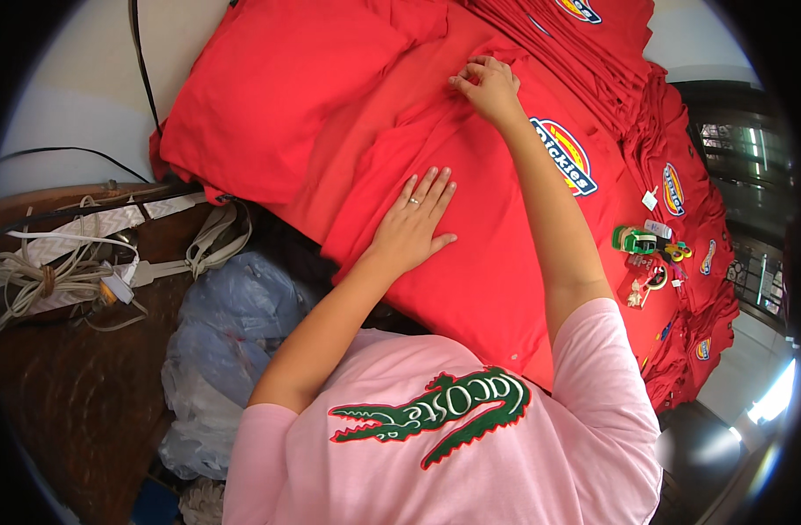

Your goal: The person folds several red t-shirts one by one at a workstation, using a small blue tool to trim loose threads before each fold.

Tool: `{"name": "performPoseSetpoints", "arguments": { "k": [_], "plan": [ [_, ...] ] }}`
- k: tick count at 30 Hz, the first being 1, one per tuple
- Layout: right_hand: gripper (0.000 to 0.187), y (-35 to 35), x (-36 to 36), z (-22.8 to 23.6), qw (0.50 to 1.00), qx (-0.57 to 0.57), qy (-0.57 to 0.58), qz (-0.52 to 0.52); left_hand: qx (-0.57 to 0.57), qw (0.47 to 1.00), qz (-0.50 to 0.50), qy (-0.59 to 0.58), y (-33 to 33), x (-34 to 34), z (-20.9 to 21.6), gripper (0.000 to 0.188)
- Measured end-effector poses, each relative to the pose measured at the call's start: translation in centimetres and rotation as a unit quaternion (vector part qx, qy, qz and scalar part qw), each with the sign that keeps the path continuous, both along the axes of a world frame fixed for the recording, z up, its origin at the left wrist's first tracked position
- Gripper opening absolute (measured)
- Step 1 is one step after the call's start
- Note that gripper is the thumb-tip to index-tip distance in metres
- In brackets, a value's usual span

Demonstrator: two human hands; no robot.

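Observation:
A red T-shirt point(470, 289) with a colourful printed badge lies spread in front of me, on top of other red cloth. My left hand point(413, 219) rests flat on it, fingers stretched and thumb out, a ring on one finger. Farther off and to the right, my right hand point(490, 87) has its fingers curled together at a fold near the shirt's far edge. It seems to pinch the fabric there, though the fingertips partly hide it. Wrinkles run across the cloth between the two hands.
Stacked red shirts point(584, 66) lie at the far right, a red cloth heap point(286, 96) at the far left. At right sit a green tape dispenser point(632, 239), scissors point(678, 251) and a tape roll point(657, 278). Cords point(33, 280) and plastic bags point(234, 306) are at left.

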State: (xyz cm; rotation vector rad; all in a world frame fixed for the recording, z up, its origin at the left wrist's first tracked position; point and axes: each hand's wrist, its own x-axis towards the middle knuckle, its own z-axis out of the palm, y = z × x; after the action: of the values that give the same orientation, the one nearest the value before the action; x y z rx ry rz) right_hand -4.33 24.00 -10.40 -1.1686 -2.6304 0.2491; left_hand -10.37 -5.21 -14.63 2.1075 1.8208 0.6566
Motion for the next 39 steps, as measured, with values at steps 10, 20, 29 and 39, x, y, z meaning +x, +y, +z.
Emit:
{"name": "performPoseSetpoints", "arguments": {
  "k": [10, 20, 29, 39],
  "plan": [
    [0.043, -0.2, 1.1, 1.9, 0.996, 0.026, -0.074, 0.033, -0.021, 1.000, -0.011, 0.013, 1.2, -0.2, 0.3, 0.089],
    [0.035, 0.0, 0.4, -3.4, 0.989, 0.023, 0.143, -0.023, -0.028, 0.999, -0.020, 0.014, 1.6, -0.3, 0.6, 0.092],
    [0.033, -5.4, 0.9, 0.7, 0.976, 0.073, 0.201, 0.052, -0.017, 0.999, -0.016, 0.024, 1.7, -0.2, 0.3, 0.091],
    [0.044, -14.8, 7.2, -2.1, 0.991, -0.041, 0.047, 0.120, -0.046, 0.998, -0.013, 0.029, -1.6, -1.0, 0.8, 0.081]
  ]
}}
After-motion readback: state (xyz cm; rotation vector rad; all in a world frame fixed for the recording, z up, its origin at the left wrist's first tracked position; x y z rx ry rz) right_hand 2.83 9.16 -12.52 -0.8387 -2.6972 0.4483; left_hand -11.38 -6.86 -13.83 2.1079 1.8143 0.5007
